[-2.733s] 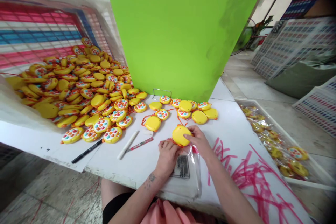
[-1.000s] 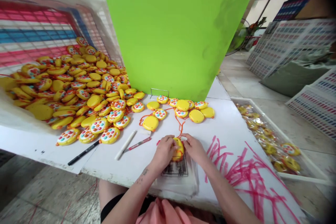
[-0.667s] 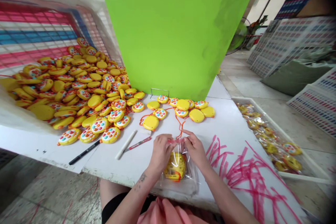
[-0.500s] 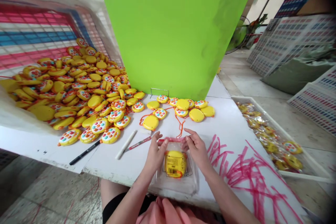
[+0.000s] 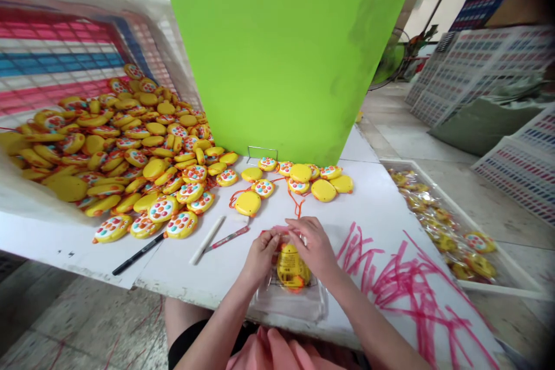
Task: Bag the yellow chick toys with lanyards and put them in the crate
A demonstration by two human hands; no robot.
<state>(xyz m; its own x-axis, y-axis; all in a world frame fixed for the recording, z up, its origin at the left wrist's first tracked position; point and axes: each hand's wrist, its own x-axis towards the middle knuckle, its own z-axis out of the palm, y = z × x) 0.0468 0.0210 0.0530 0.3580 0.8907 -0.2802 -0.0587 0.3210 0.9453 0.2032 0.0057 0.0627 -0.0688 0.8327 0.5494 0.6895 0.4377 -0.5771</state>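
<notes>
A clear plastic bag (image 5: 274,284) lies near the table's front edge, apparently on a stack of similar bags. Inside it is a yellow toy (image 5: 291,266) with dark print and a barcode showing. My left hand (image 5: 260,255) pinches the bag's top edge at its left corner. Bent across the same edge, the fingers of my right hand (image 5: 313,243) close on it from the right and hide part of it. A pinkish strip shows along that edge between my hands. Beyond them lie loose yellow toys (image 5: 247,203) with orange cords.
A big heap of yellow toys (image 5: 154,169) spills from a mesh-sided container at left. A white pen (image 5: 207,240), a red pen (image 5: 228,238) and a black marker (image 5: 137,254) lie left. A green board (image 5: 277,58) stands behind. At right, a tray (image 5: 515,285) holds bagged toys.
My hands have come closer together over the bag's top edge. The right hand moved left and its raised fingers came down. The toy's printed side shows more upright in the bag.
</notes>
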